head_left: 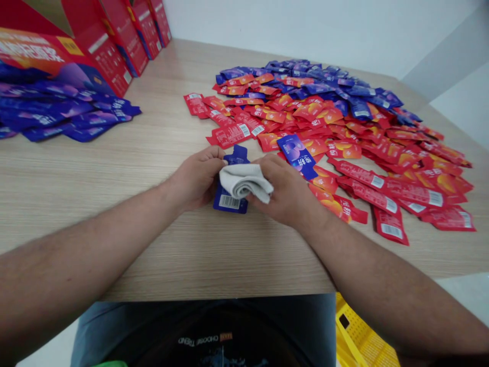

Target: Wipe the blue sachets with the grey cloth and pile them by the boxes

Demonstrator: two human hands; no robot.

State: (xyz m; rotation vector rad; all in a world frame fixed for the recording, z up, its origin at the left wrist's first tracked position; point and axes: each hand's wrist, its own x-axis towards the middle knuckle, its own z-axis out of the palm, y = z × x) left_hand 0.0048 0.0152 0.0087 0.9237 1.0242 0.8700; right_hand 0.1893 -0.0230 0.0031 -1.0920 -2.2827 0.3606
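Near the front of the table, my left hand pinches the left edge of a blue pouch with a barcode at its lower end. My right hand grips a folded white cloth, which lies over the middle of the pouch and hides it in part. The pouch's narrow top end points away from me. Just beyond my right hand, another blue pouch rests on red-and-orange pouches.
A large heap of red pouches and blue pouches covers the table's right side. More blue pouches are stacked at left, in front of red boxes. A yellow basket stands below the table's front edge.
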